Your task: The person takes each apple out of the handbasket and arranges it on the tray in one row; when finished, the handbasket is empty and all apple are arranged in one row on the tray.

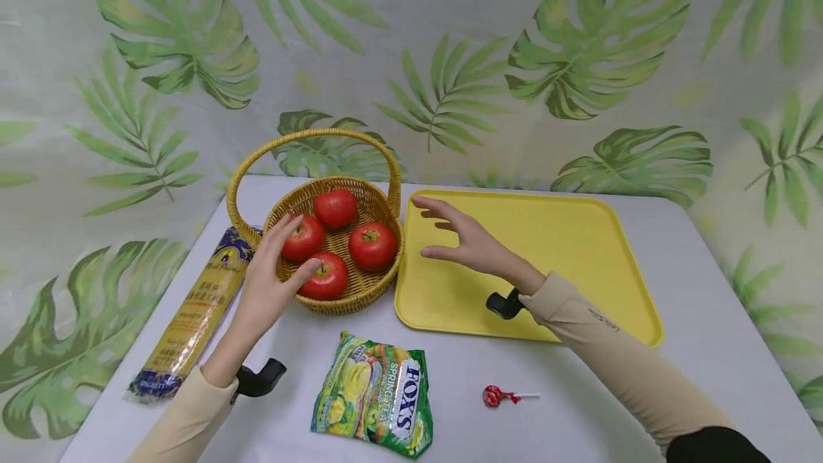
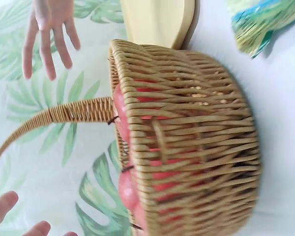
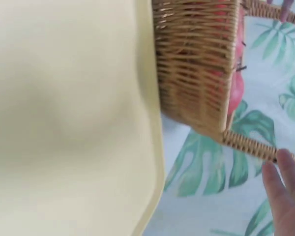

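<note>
A wicker basket [image 1: 356, 300] with a tall arched handle holds several red apples [image 1: 373, 246]. Over its left side hovers my left hand [image 1: 270, 284], fingers spread and nothing in them. My right hand [image 1: 466, 238] is above the left part of a yellow tray [image 1: 546, 256], fingers extended toward the basket, holding nothing. In the right wrist view, fingers [image 3: 285, 184] appear near the basket's handle [image 3: 250, 146]; I cannot tell whether they touch it. The left wrist view shows the basket's woven side [image 2: 196, 142] close up, with apples behind the weave.
A long pack of spaghetti [image 1: 193, 313] lies left of the basket, partly behind the left arm. In front lie a green candy bag [image 1: 376, 395] and a red-wrapped lollipop [image 1: 493, 396]. A leaf-patterned cloth [image 1: 437, 98] hangs behind the white table [image 1: 707, 291].
</note>
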Motion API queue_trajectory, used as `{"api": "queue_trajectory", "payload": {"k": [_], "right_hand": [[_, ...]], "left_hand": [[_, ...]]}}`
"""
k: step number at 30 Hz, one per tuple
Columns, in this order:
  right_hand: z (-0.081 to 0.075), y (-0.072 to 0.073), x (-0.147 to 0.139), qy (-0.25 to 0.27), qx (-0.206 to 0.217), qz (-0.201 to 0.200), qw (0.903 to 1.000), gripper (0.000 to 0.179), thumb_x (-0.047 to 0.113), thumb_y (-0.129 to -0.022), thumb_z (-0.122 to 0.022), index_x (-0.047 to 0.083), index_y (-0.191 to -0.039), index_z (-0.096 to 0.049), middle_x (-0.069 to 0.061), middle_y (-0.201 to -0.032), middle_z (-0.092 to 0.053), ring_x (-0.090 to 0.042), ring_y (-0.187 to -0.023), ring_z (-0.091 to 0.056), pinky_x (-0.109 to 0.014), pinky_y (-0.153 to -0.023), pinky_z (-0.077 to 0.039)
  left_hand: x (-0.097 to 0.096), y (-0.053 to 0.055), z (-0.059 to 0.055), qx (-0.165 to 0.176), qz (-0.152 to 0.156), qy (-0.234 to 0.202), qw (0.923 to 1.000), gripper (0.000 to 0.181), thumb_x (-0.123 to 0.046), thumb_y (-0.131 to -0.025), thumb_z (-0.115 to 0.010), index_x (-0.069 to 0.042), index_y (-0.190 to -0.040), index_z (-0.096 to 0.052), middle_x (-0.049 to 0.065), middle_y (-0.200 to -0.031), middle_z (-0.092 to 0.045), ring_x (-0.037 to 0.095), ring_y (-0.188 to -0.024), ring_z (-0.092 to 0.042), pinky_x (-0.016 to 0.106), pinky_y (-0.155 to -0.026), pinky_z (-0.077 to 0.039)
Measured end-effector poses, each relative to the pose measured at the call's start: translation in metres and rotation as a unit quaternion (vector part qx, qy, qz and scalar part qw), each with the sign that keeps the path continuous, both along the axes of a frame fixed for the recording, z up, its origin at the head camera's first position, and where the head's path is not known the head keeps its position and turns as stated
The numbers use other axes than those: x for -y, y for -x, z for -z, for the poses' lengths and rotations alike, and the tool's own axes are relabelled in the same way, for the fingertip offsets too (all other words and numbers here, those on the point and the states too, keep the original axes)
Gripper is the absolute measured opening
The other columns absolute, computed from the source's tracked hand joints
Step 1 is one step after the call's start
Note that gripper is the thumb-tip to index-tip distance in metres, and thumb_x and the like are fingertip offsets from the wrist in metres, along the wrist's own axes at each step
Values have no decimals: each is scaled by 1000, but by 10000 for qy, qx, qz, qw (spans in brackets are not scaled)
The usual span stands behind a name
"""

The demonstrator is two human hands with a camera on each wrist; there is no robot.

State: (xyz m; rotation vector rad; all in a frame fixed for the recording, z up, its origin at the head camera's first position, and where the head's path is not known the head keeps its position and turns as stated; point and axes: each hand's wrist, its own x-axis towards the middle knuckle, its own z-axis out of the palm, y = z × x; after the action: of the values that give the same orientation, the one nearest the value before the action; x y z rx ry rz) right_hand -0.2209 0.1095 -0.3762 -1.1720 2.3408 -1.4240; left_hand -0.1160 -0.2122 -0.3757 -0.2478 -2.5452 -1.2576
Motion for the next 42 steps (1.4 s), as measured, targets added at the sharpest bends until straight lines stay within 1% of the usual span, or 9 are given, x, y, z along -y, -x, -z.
{"api": "queue_trajectory", "payload": {"k": [3, 9, 14, 19, 23, 26, 32, 39, 42], "right_hand": [[1, 8, 20, 156, 180, -326, 9992, 74, 4, -88, -68, 9, -150, -29, -10, -151, -31, -31, -133, -34, -50, -106, -30], [0, 22, 50, 41, 290, -824, 9962, 69, 13, -88, -70, 15, -148, -35, -3, -147, -39, -19, -130, -38, -51, -105, -31], [1, 33, 66, -311, 570, -1107, 9917, 67, 9, -86, -70, 11, -146, -39, -4, -148, -38, -17, -132, -35, -50, -107, -28], [2, 45, 81, -854, 854, -1375, 9831, 65, 8, -86, -70, 11, -144, -41, -3, -147, -38, -16, -134, -32, -45, -109, -26], [3, 53, 90, -1342, 945, -1481, 9753, 62, 6, -85, -68, 14, -142, -46, 0, -146, -39, -18, -133, -32, -40, -107, -30], [3, 56, 95, -1762, 902, -1480, 9690, 60, 5, -84, -68, 15, -140, -48, 0, -144, -40, -19, -132, -34, -36, -104, -33], [4, 56, 106, -2413, 662, -1417, 9578, 60, -4, -80, -67, 9, -136, -52, -8, -144, -38, -22, -130, -35, -35, -103, -35], [6, 51, 114, -3087, -27, -1129, 9444, 60, -2, -77, -71, 14, -133, -56, -10, -144, -42, -28, -128, -34, -41, -107, -26], [9, 50, 115, -3115, -202, -1049, 9442, 60, 2, -78, -74, 17, -133, -57, -10, -141, -45, -27, -124, -35, -43, -107, -23]], "left_hand": [[8, -7, 6, 114, -75, -458, 9989, 63, -22, -90, -68, -18, -146, -41, 7, -153, -27, 33, -137, -26, 62, -102, -27], [19, -18, 22, 458, -340, -1182, 9913, 60, -11, -91, -66, -9, -145, -40, 13, -149, -31, 37, -132, -34, 58, -101, -33], [24, -25, 38, 688, -618, -1390, 9860, 59, -15, -93, -65, -9, -145, -40, 12, -150, -28, 36, -132, -34, 56, -99, -36], [22, -25, 53, 946, -695, -1574, 9805, 62, -19, -92, -66, -9, -146, -38, 17, -149, -18, 39, -133, -26, 59, -100, -34], [18, -22, 60, 1150, -760, -1611, 9773, 64, -20, -91, -68, -10, -146, -36, 18, -143, -13, 39, -132, -23, 58, -100, -35], [16, -22, 62, 1431, -755, -1614, 9735, 68, -23, -92, -67, -12, -148, -32, 17, -145, -8, 42, -133, -21, 56, -101, -35], [17, -18, 67, 2052, -594, -1512, 9652, 78, -30, -93, -64, -20, -154, -17, 17, -154, 6, 47, -135, -19, 60, -98, -35], [16, -14, 69, 2073, -449, -1581, 9644, 84, -30, -92, -65, -24, -155, -10, 16, -156, 5, 46, -135, -17, 61, -100, -32], [16, -14, 69, 2101, -385, -1617, 9634, 85, -29, -92, -64, -25, -155, -7, 16, -156, 5, 48, -136, -15, 63, -99, -32]]}}
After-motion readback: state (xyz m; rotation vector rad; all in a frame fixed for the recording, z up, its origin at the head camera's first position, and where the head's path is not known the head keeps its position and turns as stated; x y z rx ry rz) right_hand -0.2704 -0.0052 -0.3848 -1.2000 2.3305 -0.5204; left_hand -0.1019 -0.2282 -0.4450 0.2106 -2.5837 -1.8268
